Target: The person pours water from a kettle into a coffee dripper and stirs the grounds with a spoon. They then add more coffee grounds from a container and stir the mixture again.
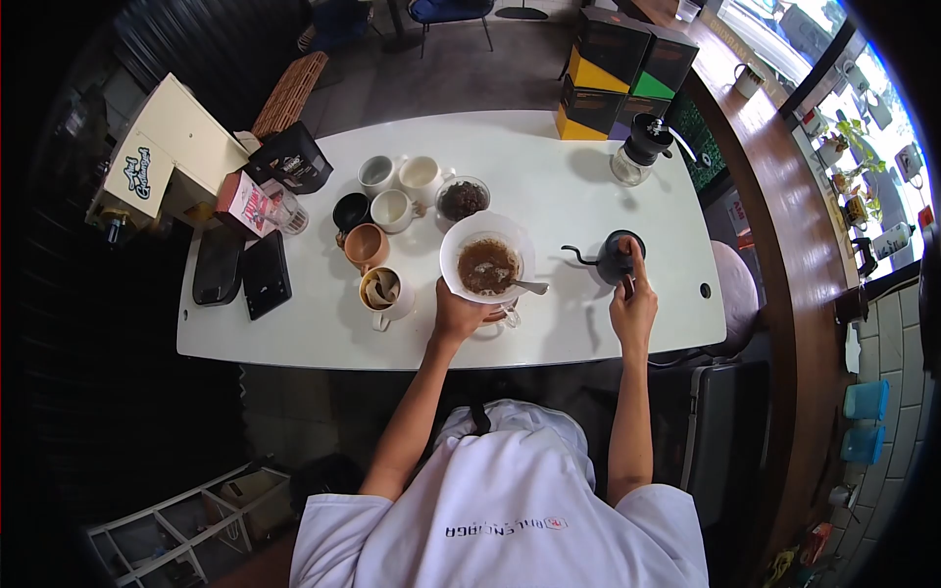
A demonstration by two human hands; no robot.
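Note:
A white coffee dripper [523, 235] holds wet brown coffee grounds [486, 265], and a metal spoon [530, 287] rests in it. My left hand [461, 312] is wrapped round its near side, partly hidden under the rim. Below the dripper, a clear glass handle [510, 316] shows. To the right is a black gooseneck kettle [613, 263], its spout facing the dripper. My right hand [633, 306] grips the kettle's handle, with one finger stretched over the lid. Behind the dripper sits a glass bowl [463, 199] of dark contents.
Several cups [392, 210] cluster left of the dripper; a mug [385, 297] nearest me holds folded paper-like pieces. A phone [266, 275] and black pouch [291, 157] lie further left. A hand grinder [641, 150] and stacked boxes [606, 73] stand at the back right.

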